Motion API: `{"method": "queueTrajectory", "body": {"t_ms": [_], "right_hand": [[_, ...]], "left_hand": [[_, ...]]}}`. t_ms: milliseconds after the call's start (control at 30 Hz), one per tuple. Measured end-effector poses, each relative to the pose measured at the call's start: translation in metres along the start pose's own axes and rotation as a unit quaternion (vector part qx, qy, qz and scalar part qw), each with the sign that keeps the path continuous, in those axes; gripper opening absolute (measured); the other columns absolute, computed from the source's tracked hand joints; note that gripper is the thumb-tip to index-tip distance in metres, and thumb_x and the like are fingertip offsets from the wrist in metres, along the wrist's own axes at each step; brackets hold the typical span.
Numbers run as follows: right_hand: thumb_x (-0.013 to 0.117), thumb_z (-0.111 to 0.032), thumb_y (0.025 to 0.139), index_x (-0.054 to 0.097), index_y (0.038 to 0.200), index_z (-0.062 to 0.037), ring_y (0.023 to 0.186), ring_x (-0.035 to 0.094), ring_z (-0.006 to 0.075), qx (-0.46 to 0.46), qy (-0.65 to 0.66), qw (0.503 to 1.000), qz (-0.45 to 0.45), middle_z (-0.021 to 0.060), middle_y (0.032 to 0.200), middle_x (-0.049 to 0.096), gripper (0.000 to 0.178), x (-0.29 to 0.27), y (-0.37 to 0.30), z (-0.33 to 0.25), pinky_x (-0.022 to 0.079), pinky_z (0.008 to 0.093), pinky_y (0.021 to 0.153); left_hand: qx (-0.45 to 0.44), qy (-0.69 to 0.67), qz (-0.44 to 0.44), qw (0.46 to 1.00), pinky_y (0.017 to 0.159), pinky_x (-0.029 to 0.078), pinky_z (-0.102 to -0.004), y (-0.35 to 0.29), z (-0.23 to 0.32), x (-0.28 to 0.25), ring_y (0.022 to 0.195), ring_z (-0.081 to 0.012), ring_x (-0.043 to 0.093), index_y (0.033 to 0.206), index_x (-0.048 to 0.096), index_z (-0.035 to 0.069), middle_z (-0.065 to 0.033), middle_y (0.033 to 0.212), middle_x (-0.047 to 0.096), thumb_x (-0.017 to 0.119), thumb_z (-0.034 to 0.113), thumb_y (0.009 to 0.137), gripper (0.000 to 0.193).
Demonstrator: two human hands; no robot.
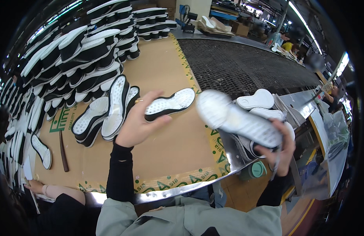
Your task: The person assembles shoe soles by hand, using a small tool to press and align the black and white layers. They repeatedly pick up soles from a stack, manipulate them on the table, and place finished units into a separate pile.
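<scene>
My right hand (282, 149) grips one end of a white shoe sole (239, 120) with a dimpled surface, held tilted above the table's right edge and blurred by motion. My left hand (138, 122), a ring on one finger, is open with thumb and fingers spread. It is beside the near end of another sole (172, 103), white on top with a black side, lying on the cardboard. Whether it touches that sole I cannot tell. Left of that hand, a few black-and-white soles (115, 108) lean together.
Tall stacks of soles (79, 55) fill the table's left side. A dark mesh conveyor (237, 63) runs beyond the cardboard (178, 145). More white soles (256, 99) lie at the right, above a green-lidded container (258, 169). Another person's hand (35, 187) is at lower left, near a brown strip-like tool (63, 153).
</scene>
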State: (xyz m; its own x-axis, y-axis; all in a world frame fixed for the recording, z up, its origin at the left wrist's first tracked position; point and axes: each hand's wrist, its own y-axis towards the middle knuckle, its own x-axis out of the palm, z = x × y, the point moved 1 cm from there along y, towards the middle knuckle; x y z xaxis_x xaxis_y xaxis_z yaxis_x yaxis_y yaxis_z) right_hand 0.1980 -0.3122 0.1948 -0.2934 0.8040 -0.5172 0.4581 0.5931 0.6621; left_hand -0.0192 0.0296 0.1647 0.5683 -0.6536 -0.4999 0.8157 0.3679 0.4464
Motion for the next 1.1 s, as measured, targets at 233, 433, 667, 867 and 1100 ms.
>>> {"method": "queueTrajectory", "body": {"t_ms": [233, 433, 667, 867, 1100], "right_hand": [[0.082, -0.002, 0.060, 0.065, 0.110, -0.0040, 0.109, 0.058, 0.0382, -0.176, 0.066, 0.971, -0.148, 0.0212, 0.122, 0.059, 0.053, 0.125, -0.047, -0.026, 0.048, 0.0430, 0.091], [0.085, -0.010, 0.062, 0.064, 0.111, -0.0065, 0.114, 0.055, 0.0358, -0.157, 0.111, 0.960, -0.204, 0.0166, 0.124, 0.060, 0.054, 0.132, -0.069, -0.027, 0.044, 0.0439, 0.095], [0.077, -0.008, 0.077, 0.061, 0.117, -0.0027, 0.108, 0.060, 0.0281, -0.070, 0.192, 0.954, -0.219, 0.0122, 0.112, 0.068, 0.043, 0.122, -0.057, -0.023, 0.044, 0.0388, 0.094], [0.065, -0.008, 0.089, 0.066, 0.109, -0.0001, 0.084, 0.066, 0.0246, 0.072, 0.236, 0.951, -0.186, 0.0124, 0.094, 0.070, 0.022, 0.139, -0.034, -0.031, 0.049, 0.0304, 0.076], [0.061, -0.015, 0.095, 0.064, 0.108, 0.0035, 0.083, 0.067, 0.0151, 0.133, 0.292, 0.934, -0.156, 0.0103, 0.088, 0.070, 0.022, 0.179, -0.026, -0.034, 0.050, 0.0253, 0.075]], "left_hand": [[-0.014, 0.093, -0.217, 0.972, 0.113, 0.021, -0.0498, -0.001, -0.012, 0.023, 0.129, -0.0318, 0.046, 0.129, 0.056, 0.008, -0.0161, 0.130, 0.058, 0.080, 0.044, 0.071, 0.073], [-0.037, 0.039, -0.280, 0.958, 0.082, 0.051, -0.0316, 0.003, -0.039, 0.034, 0.088, -0.0238, 0.068, 0.102, 0.071, 0.003, -0.0106, 0.095, 0.072, 0.084, 0.022, 0.064, 0.045], [-0.027, 0.029, -0.255, 0.966, 0.073, 0.053, -0.0317, 0.004, -0.028, 0.043, 0.074, -0.0263, 0.068, 0.086, 0.074, 0.004, -0.0129, 0.079, 0.071, 0.082, 0.012, 0.061, 0.028], [-0.032, 0.051, -0.266, 0.962, 0.070, 0.051, -0.0287, 0.001, -0.021, 0.041, 0.071, -0.0196, 0.066, 0.087, 0.072, 0.002, -0.0089, 0.077, 0.070, 0.082, 0.009, 0.062, 0.028], [-0.060, 0.069, -0.270, 0.958, 0.066, 0.050, -0.0295, 0.000, -0.015, 0.042, 0.068, -0.0225, 0.065, 0.081, 0.071, 0.002, -0.0106, 0.073, 0.068, 0.083, 0.012, 0.059, 0.027]]}}
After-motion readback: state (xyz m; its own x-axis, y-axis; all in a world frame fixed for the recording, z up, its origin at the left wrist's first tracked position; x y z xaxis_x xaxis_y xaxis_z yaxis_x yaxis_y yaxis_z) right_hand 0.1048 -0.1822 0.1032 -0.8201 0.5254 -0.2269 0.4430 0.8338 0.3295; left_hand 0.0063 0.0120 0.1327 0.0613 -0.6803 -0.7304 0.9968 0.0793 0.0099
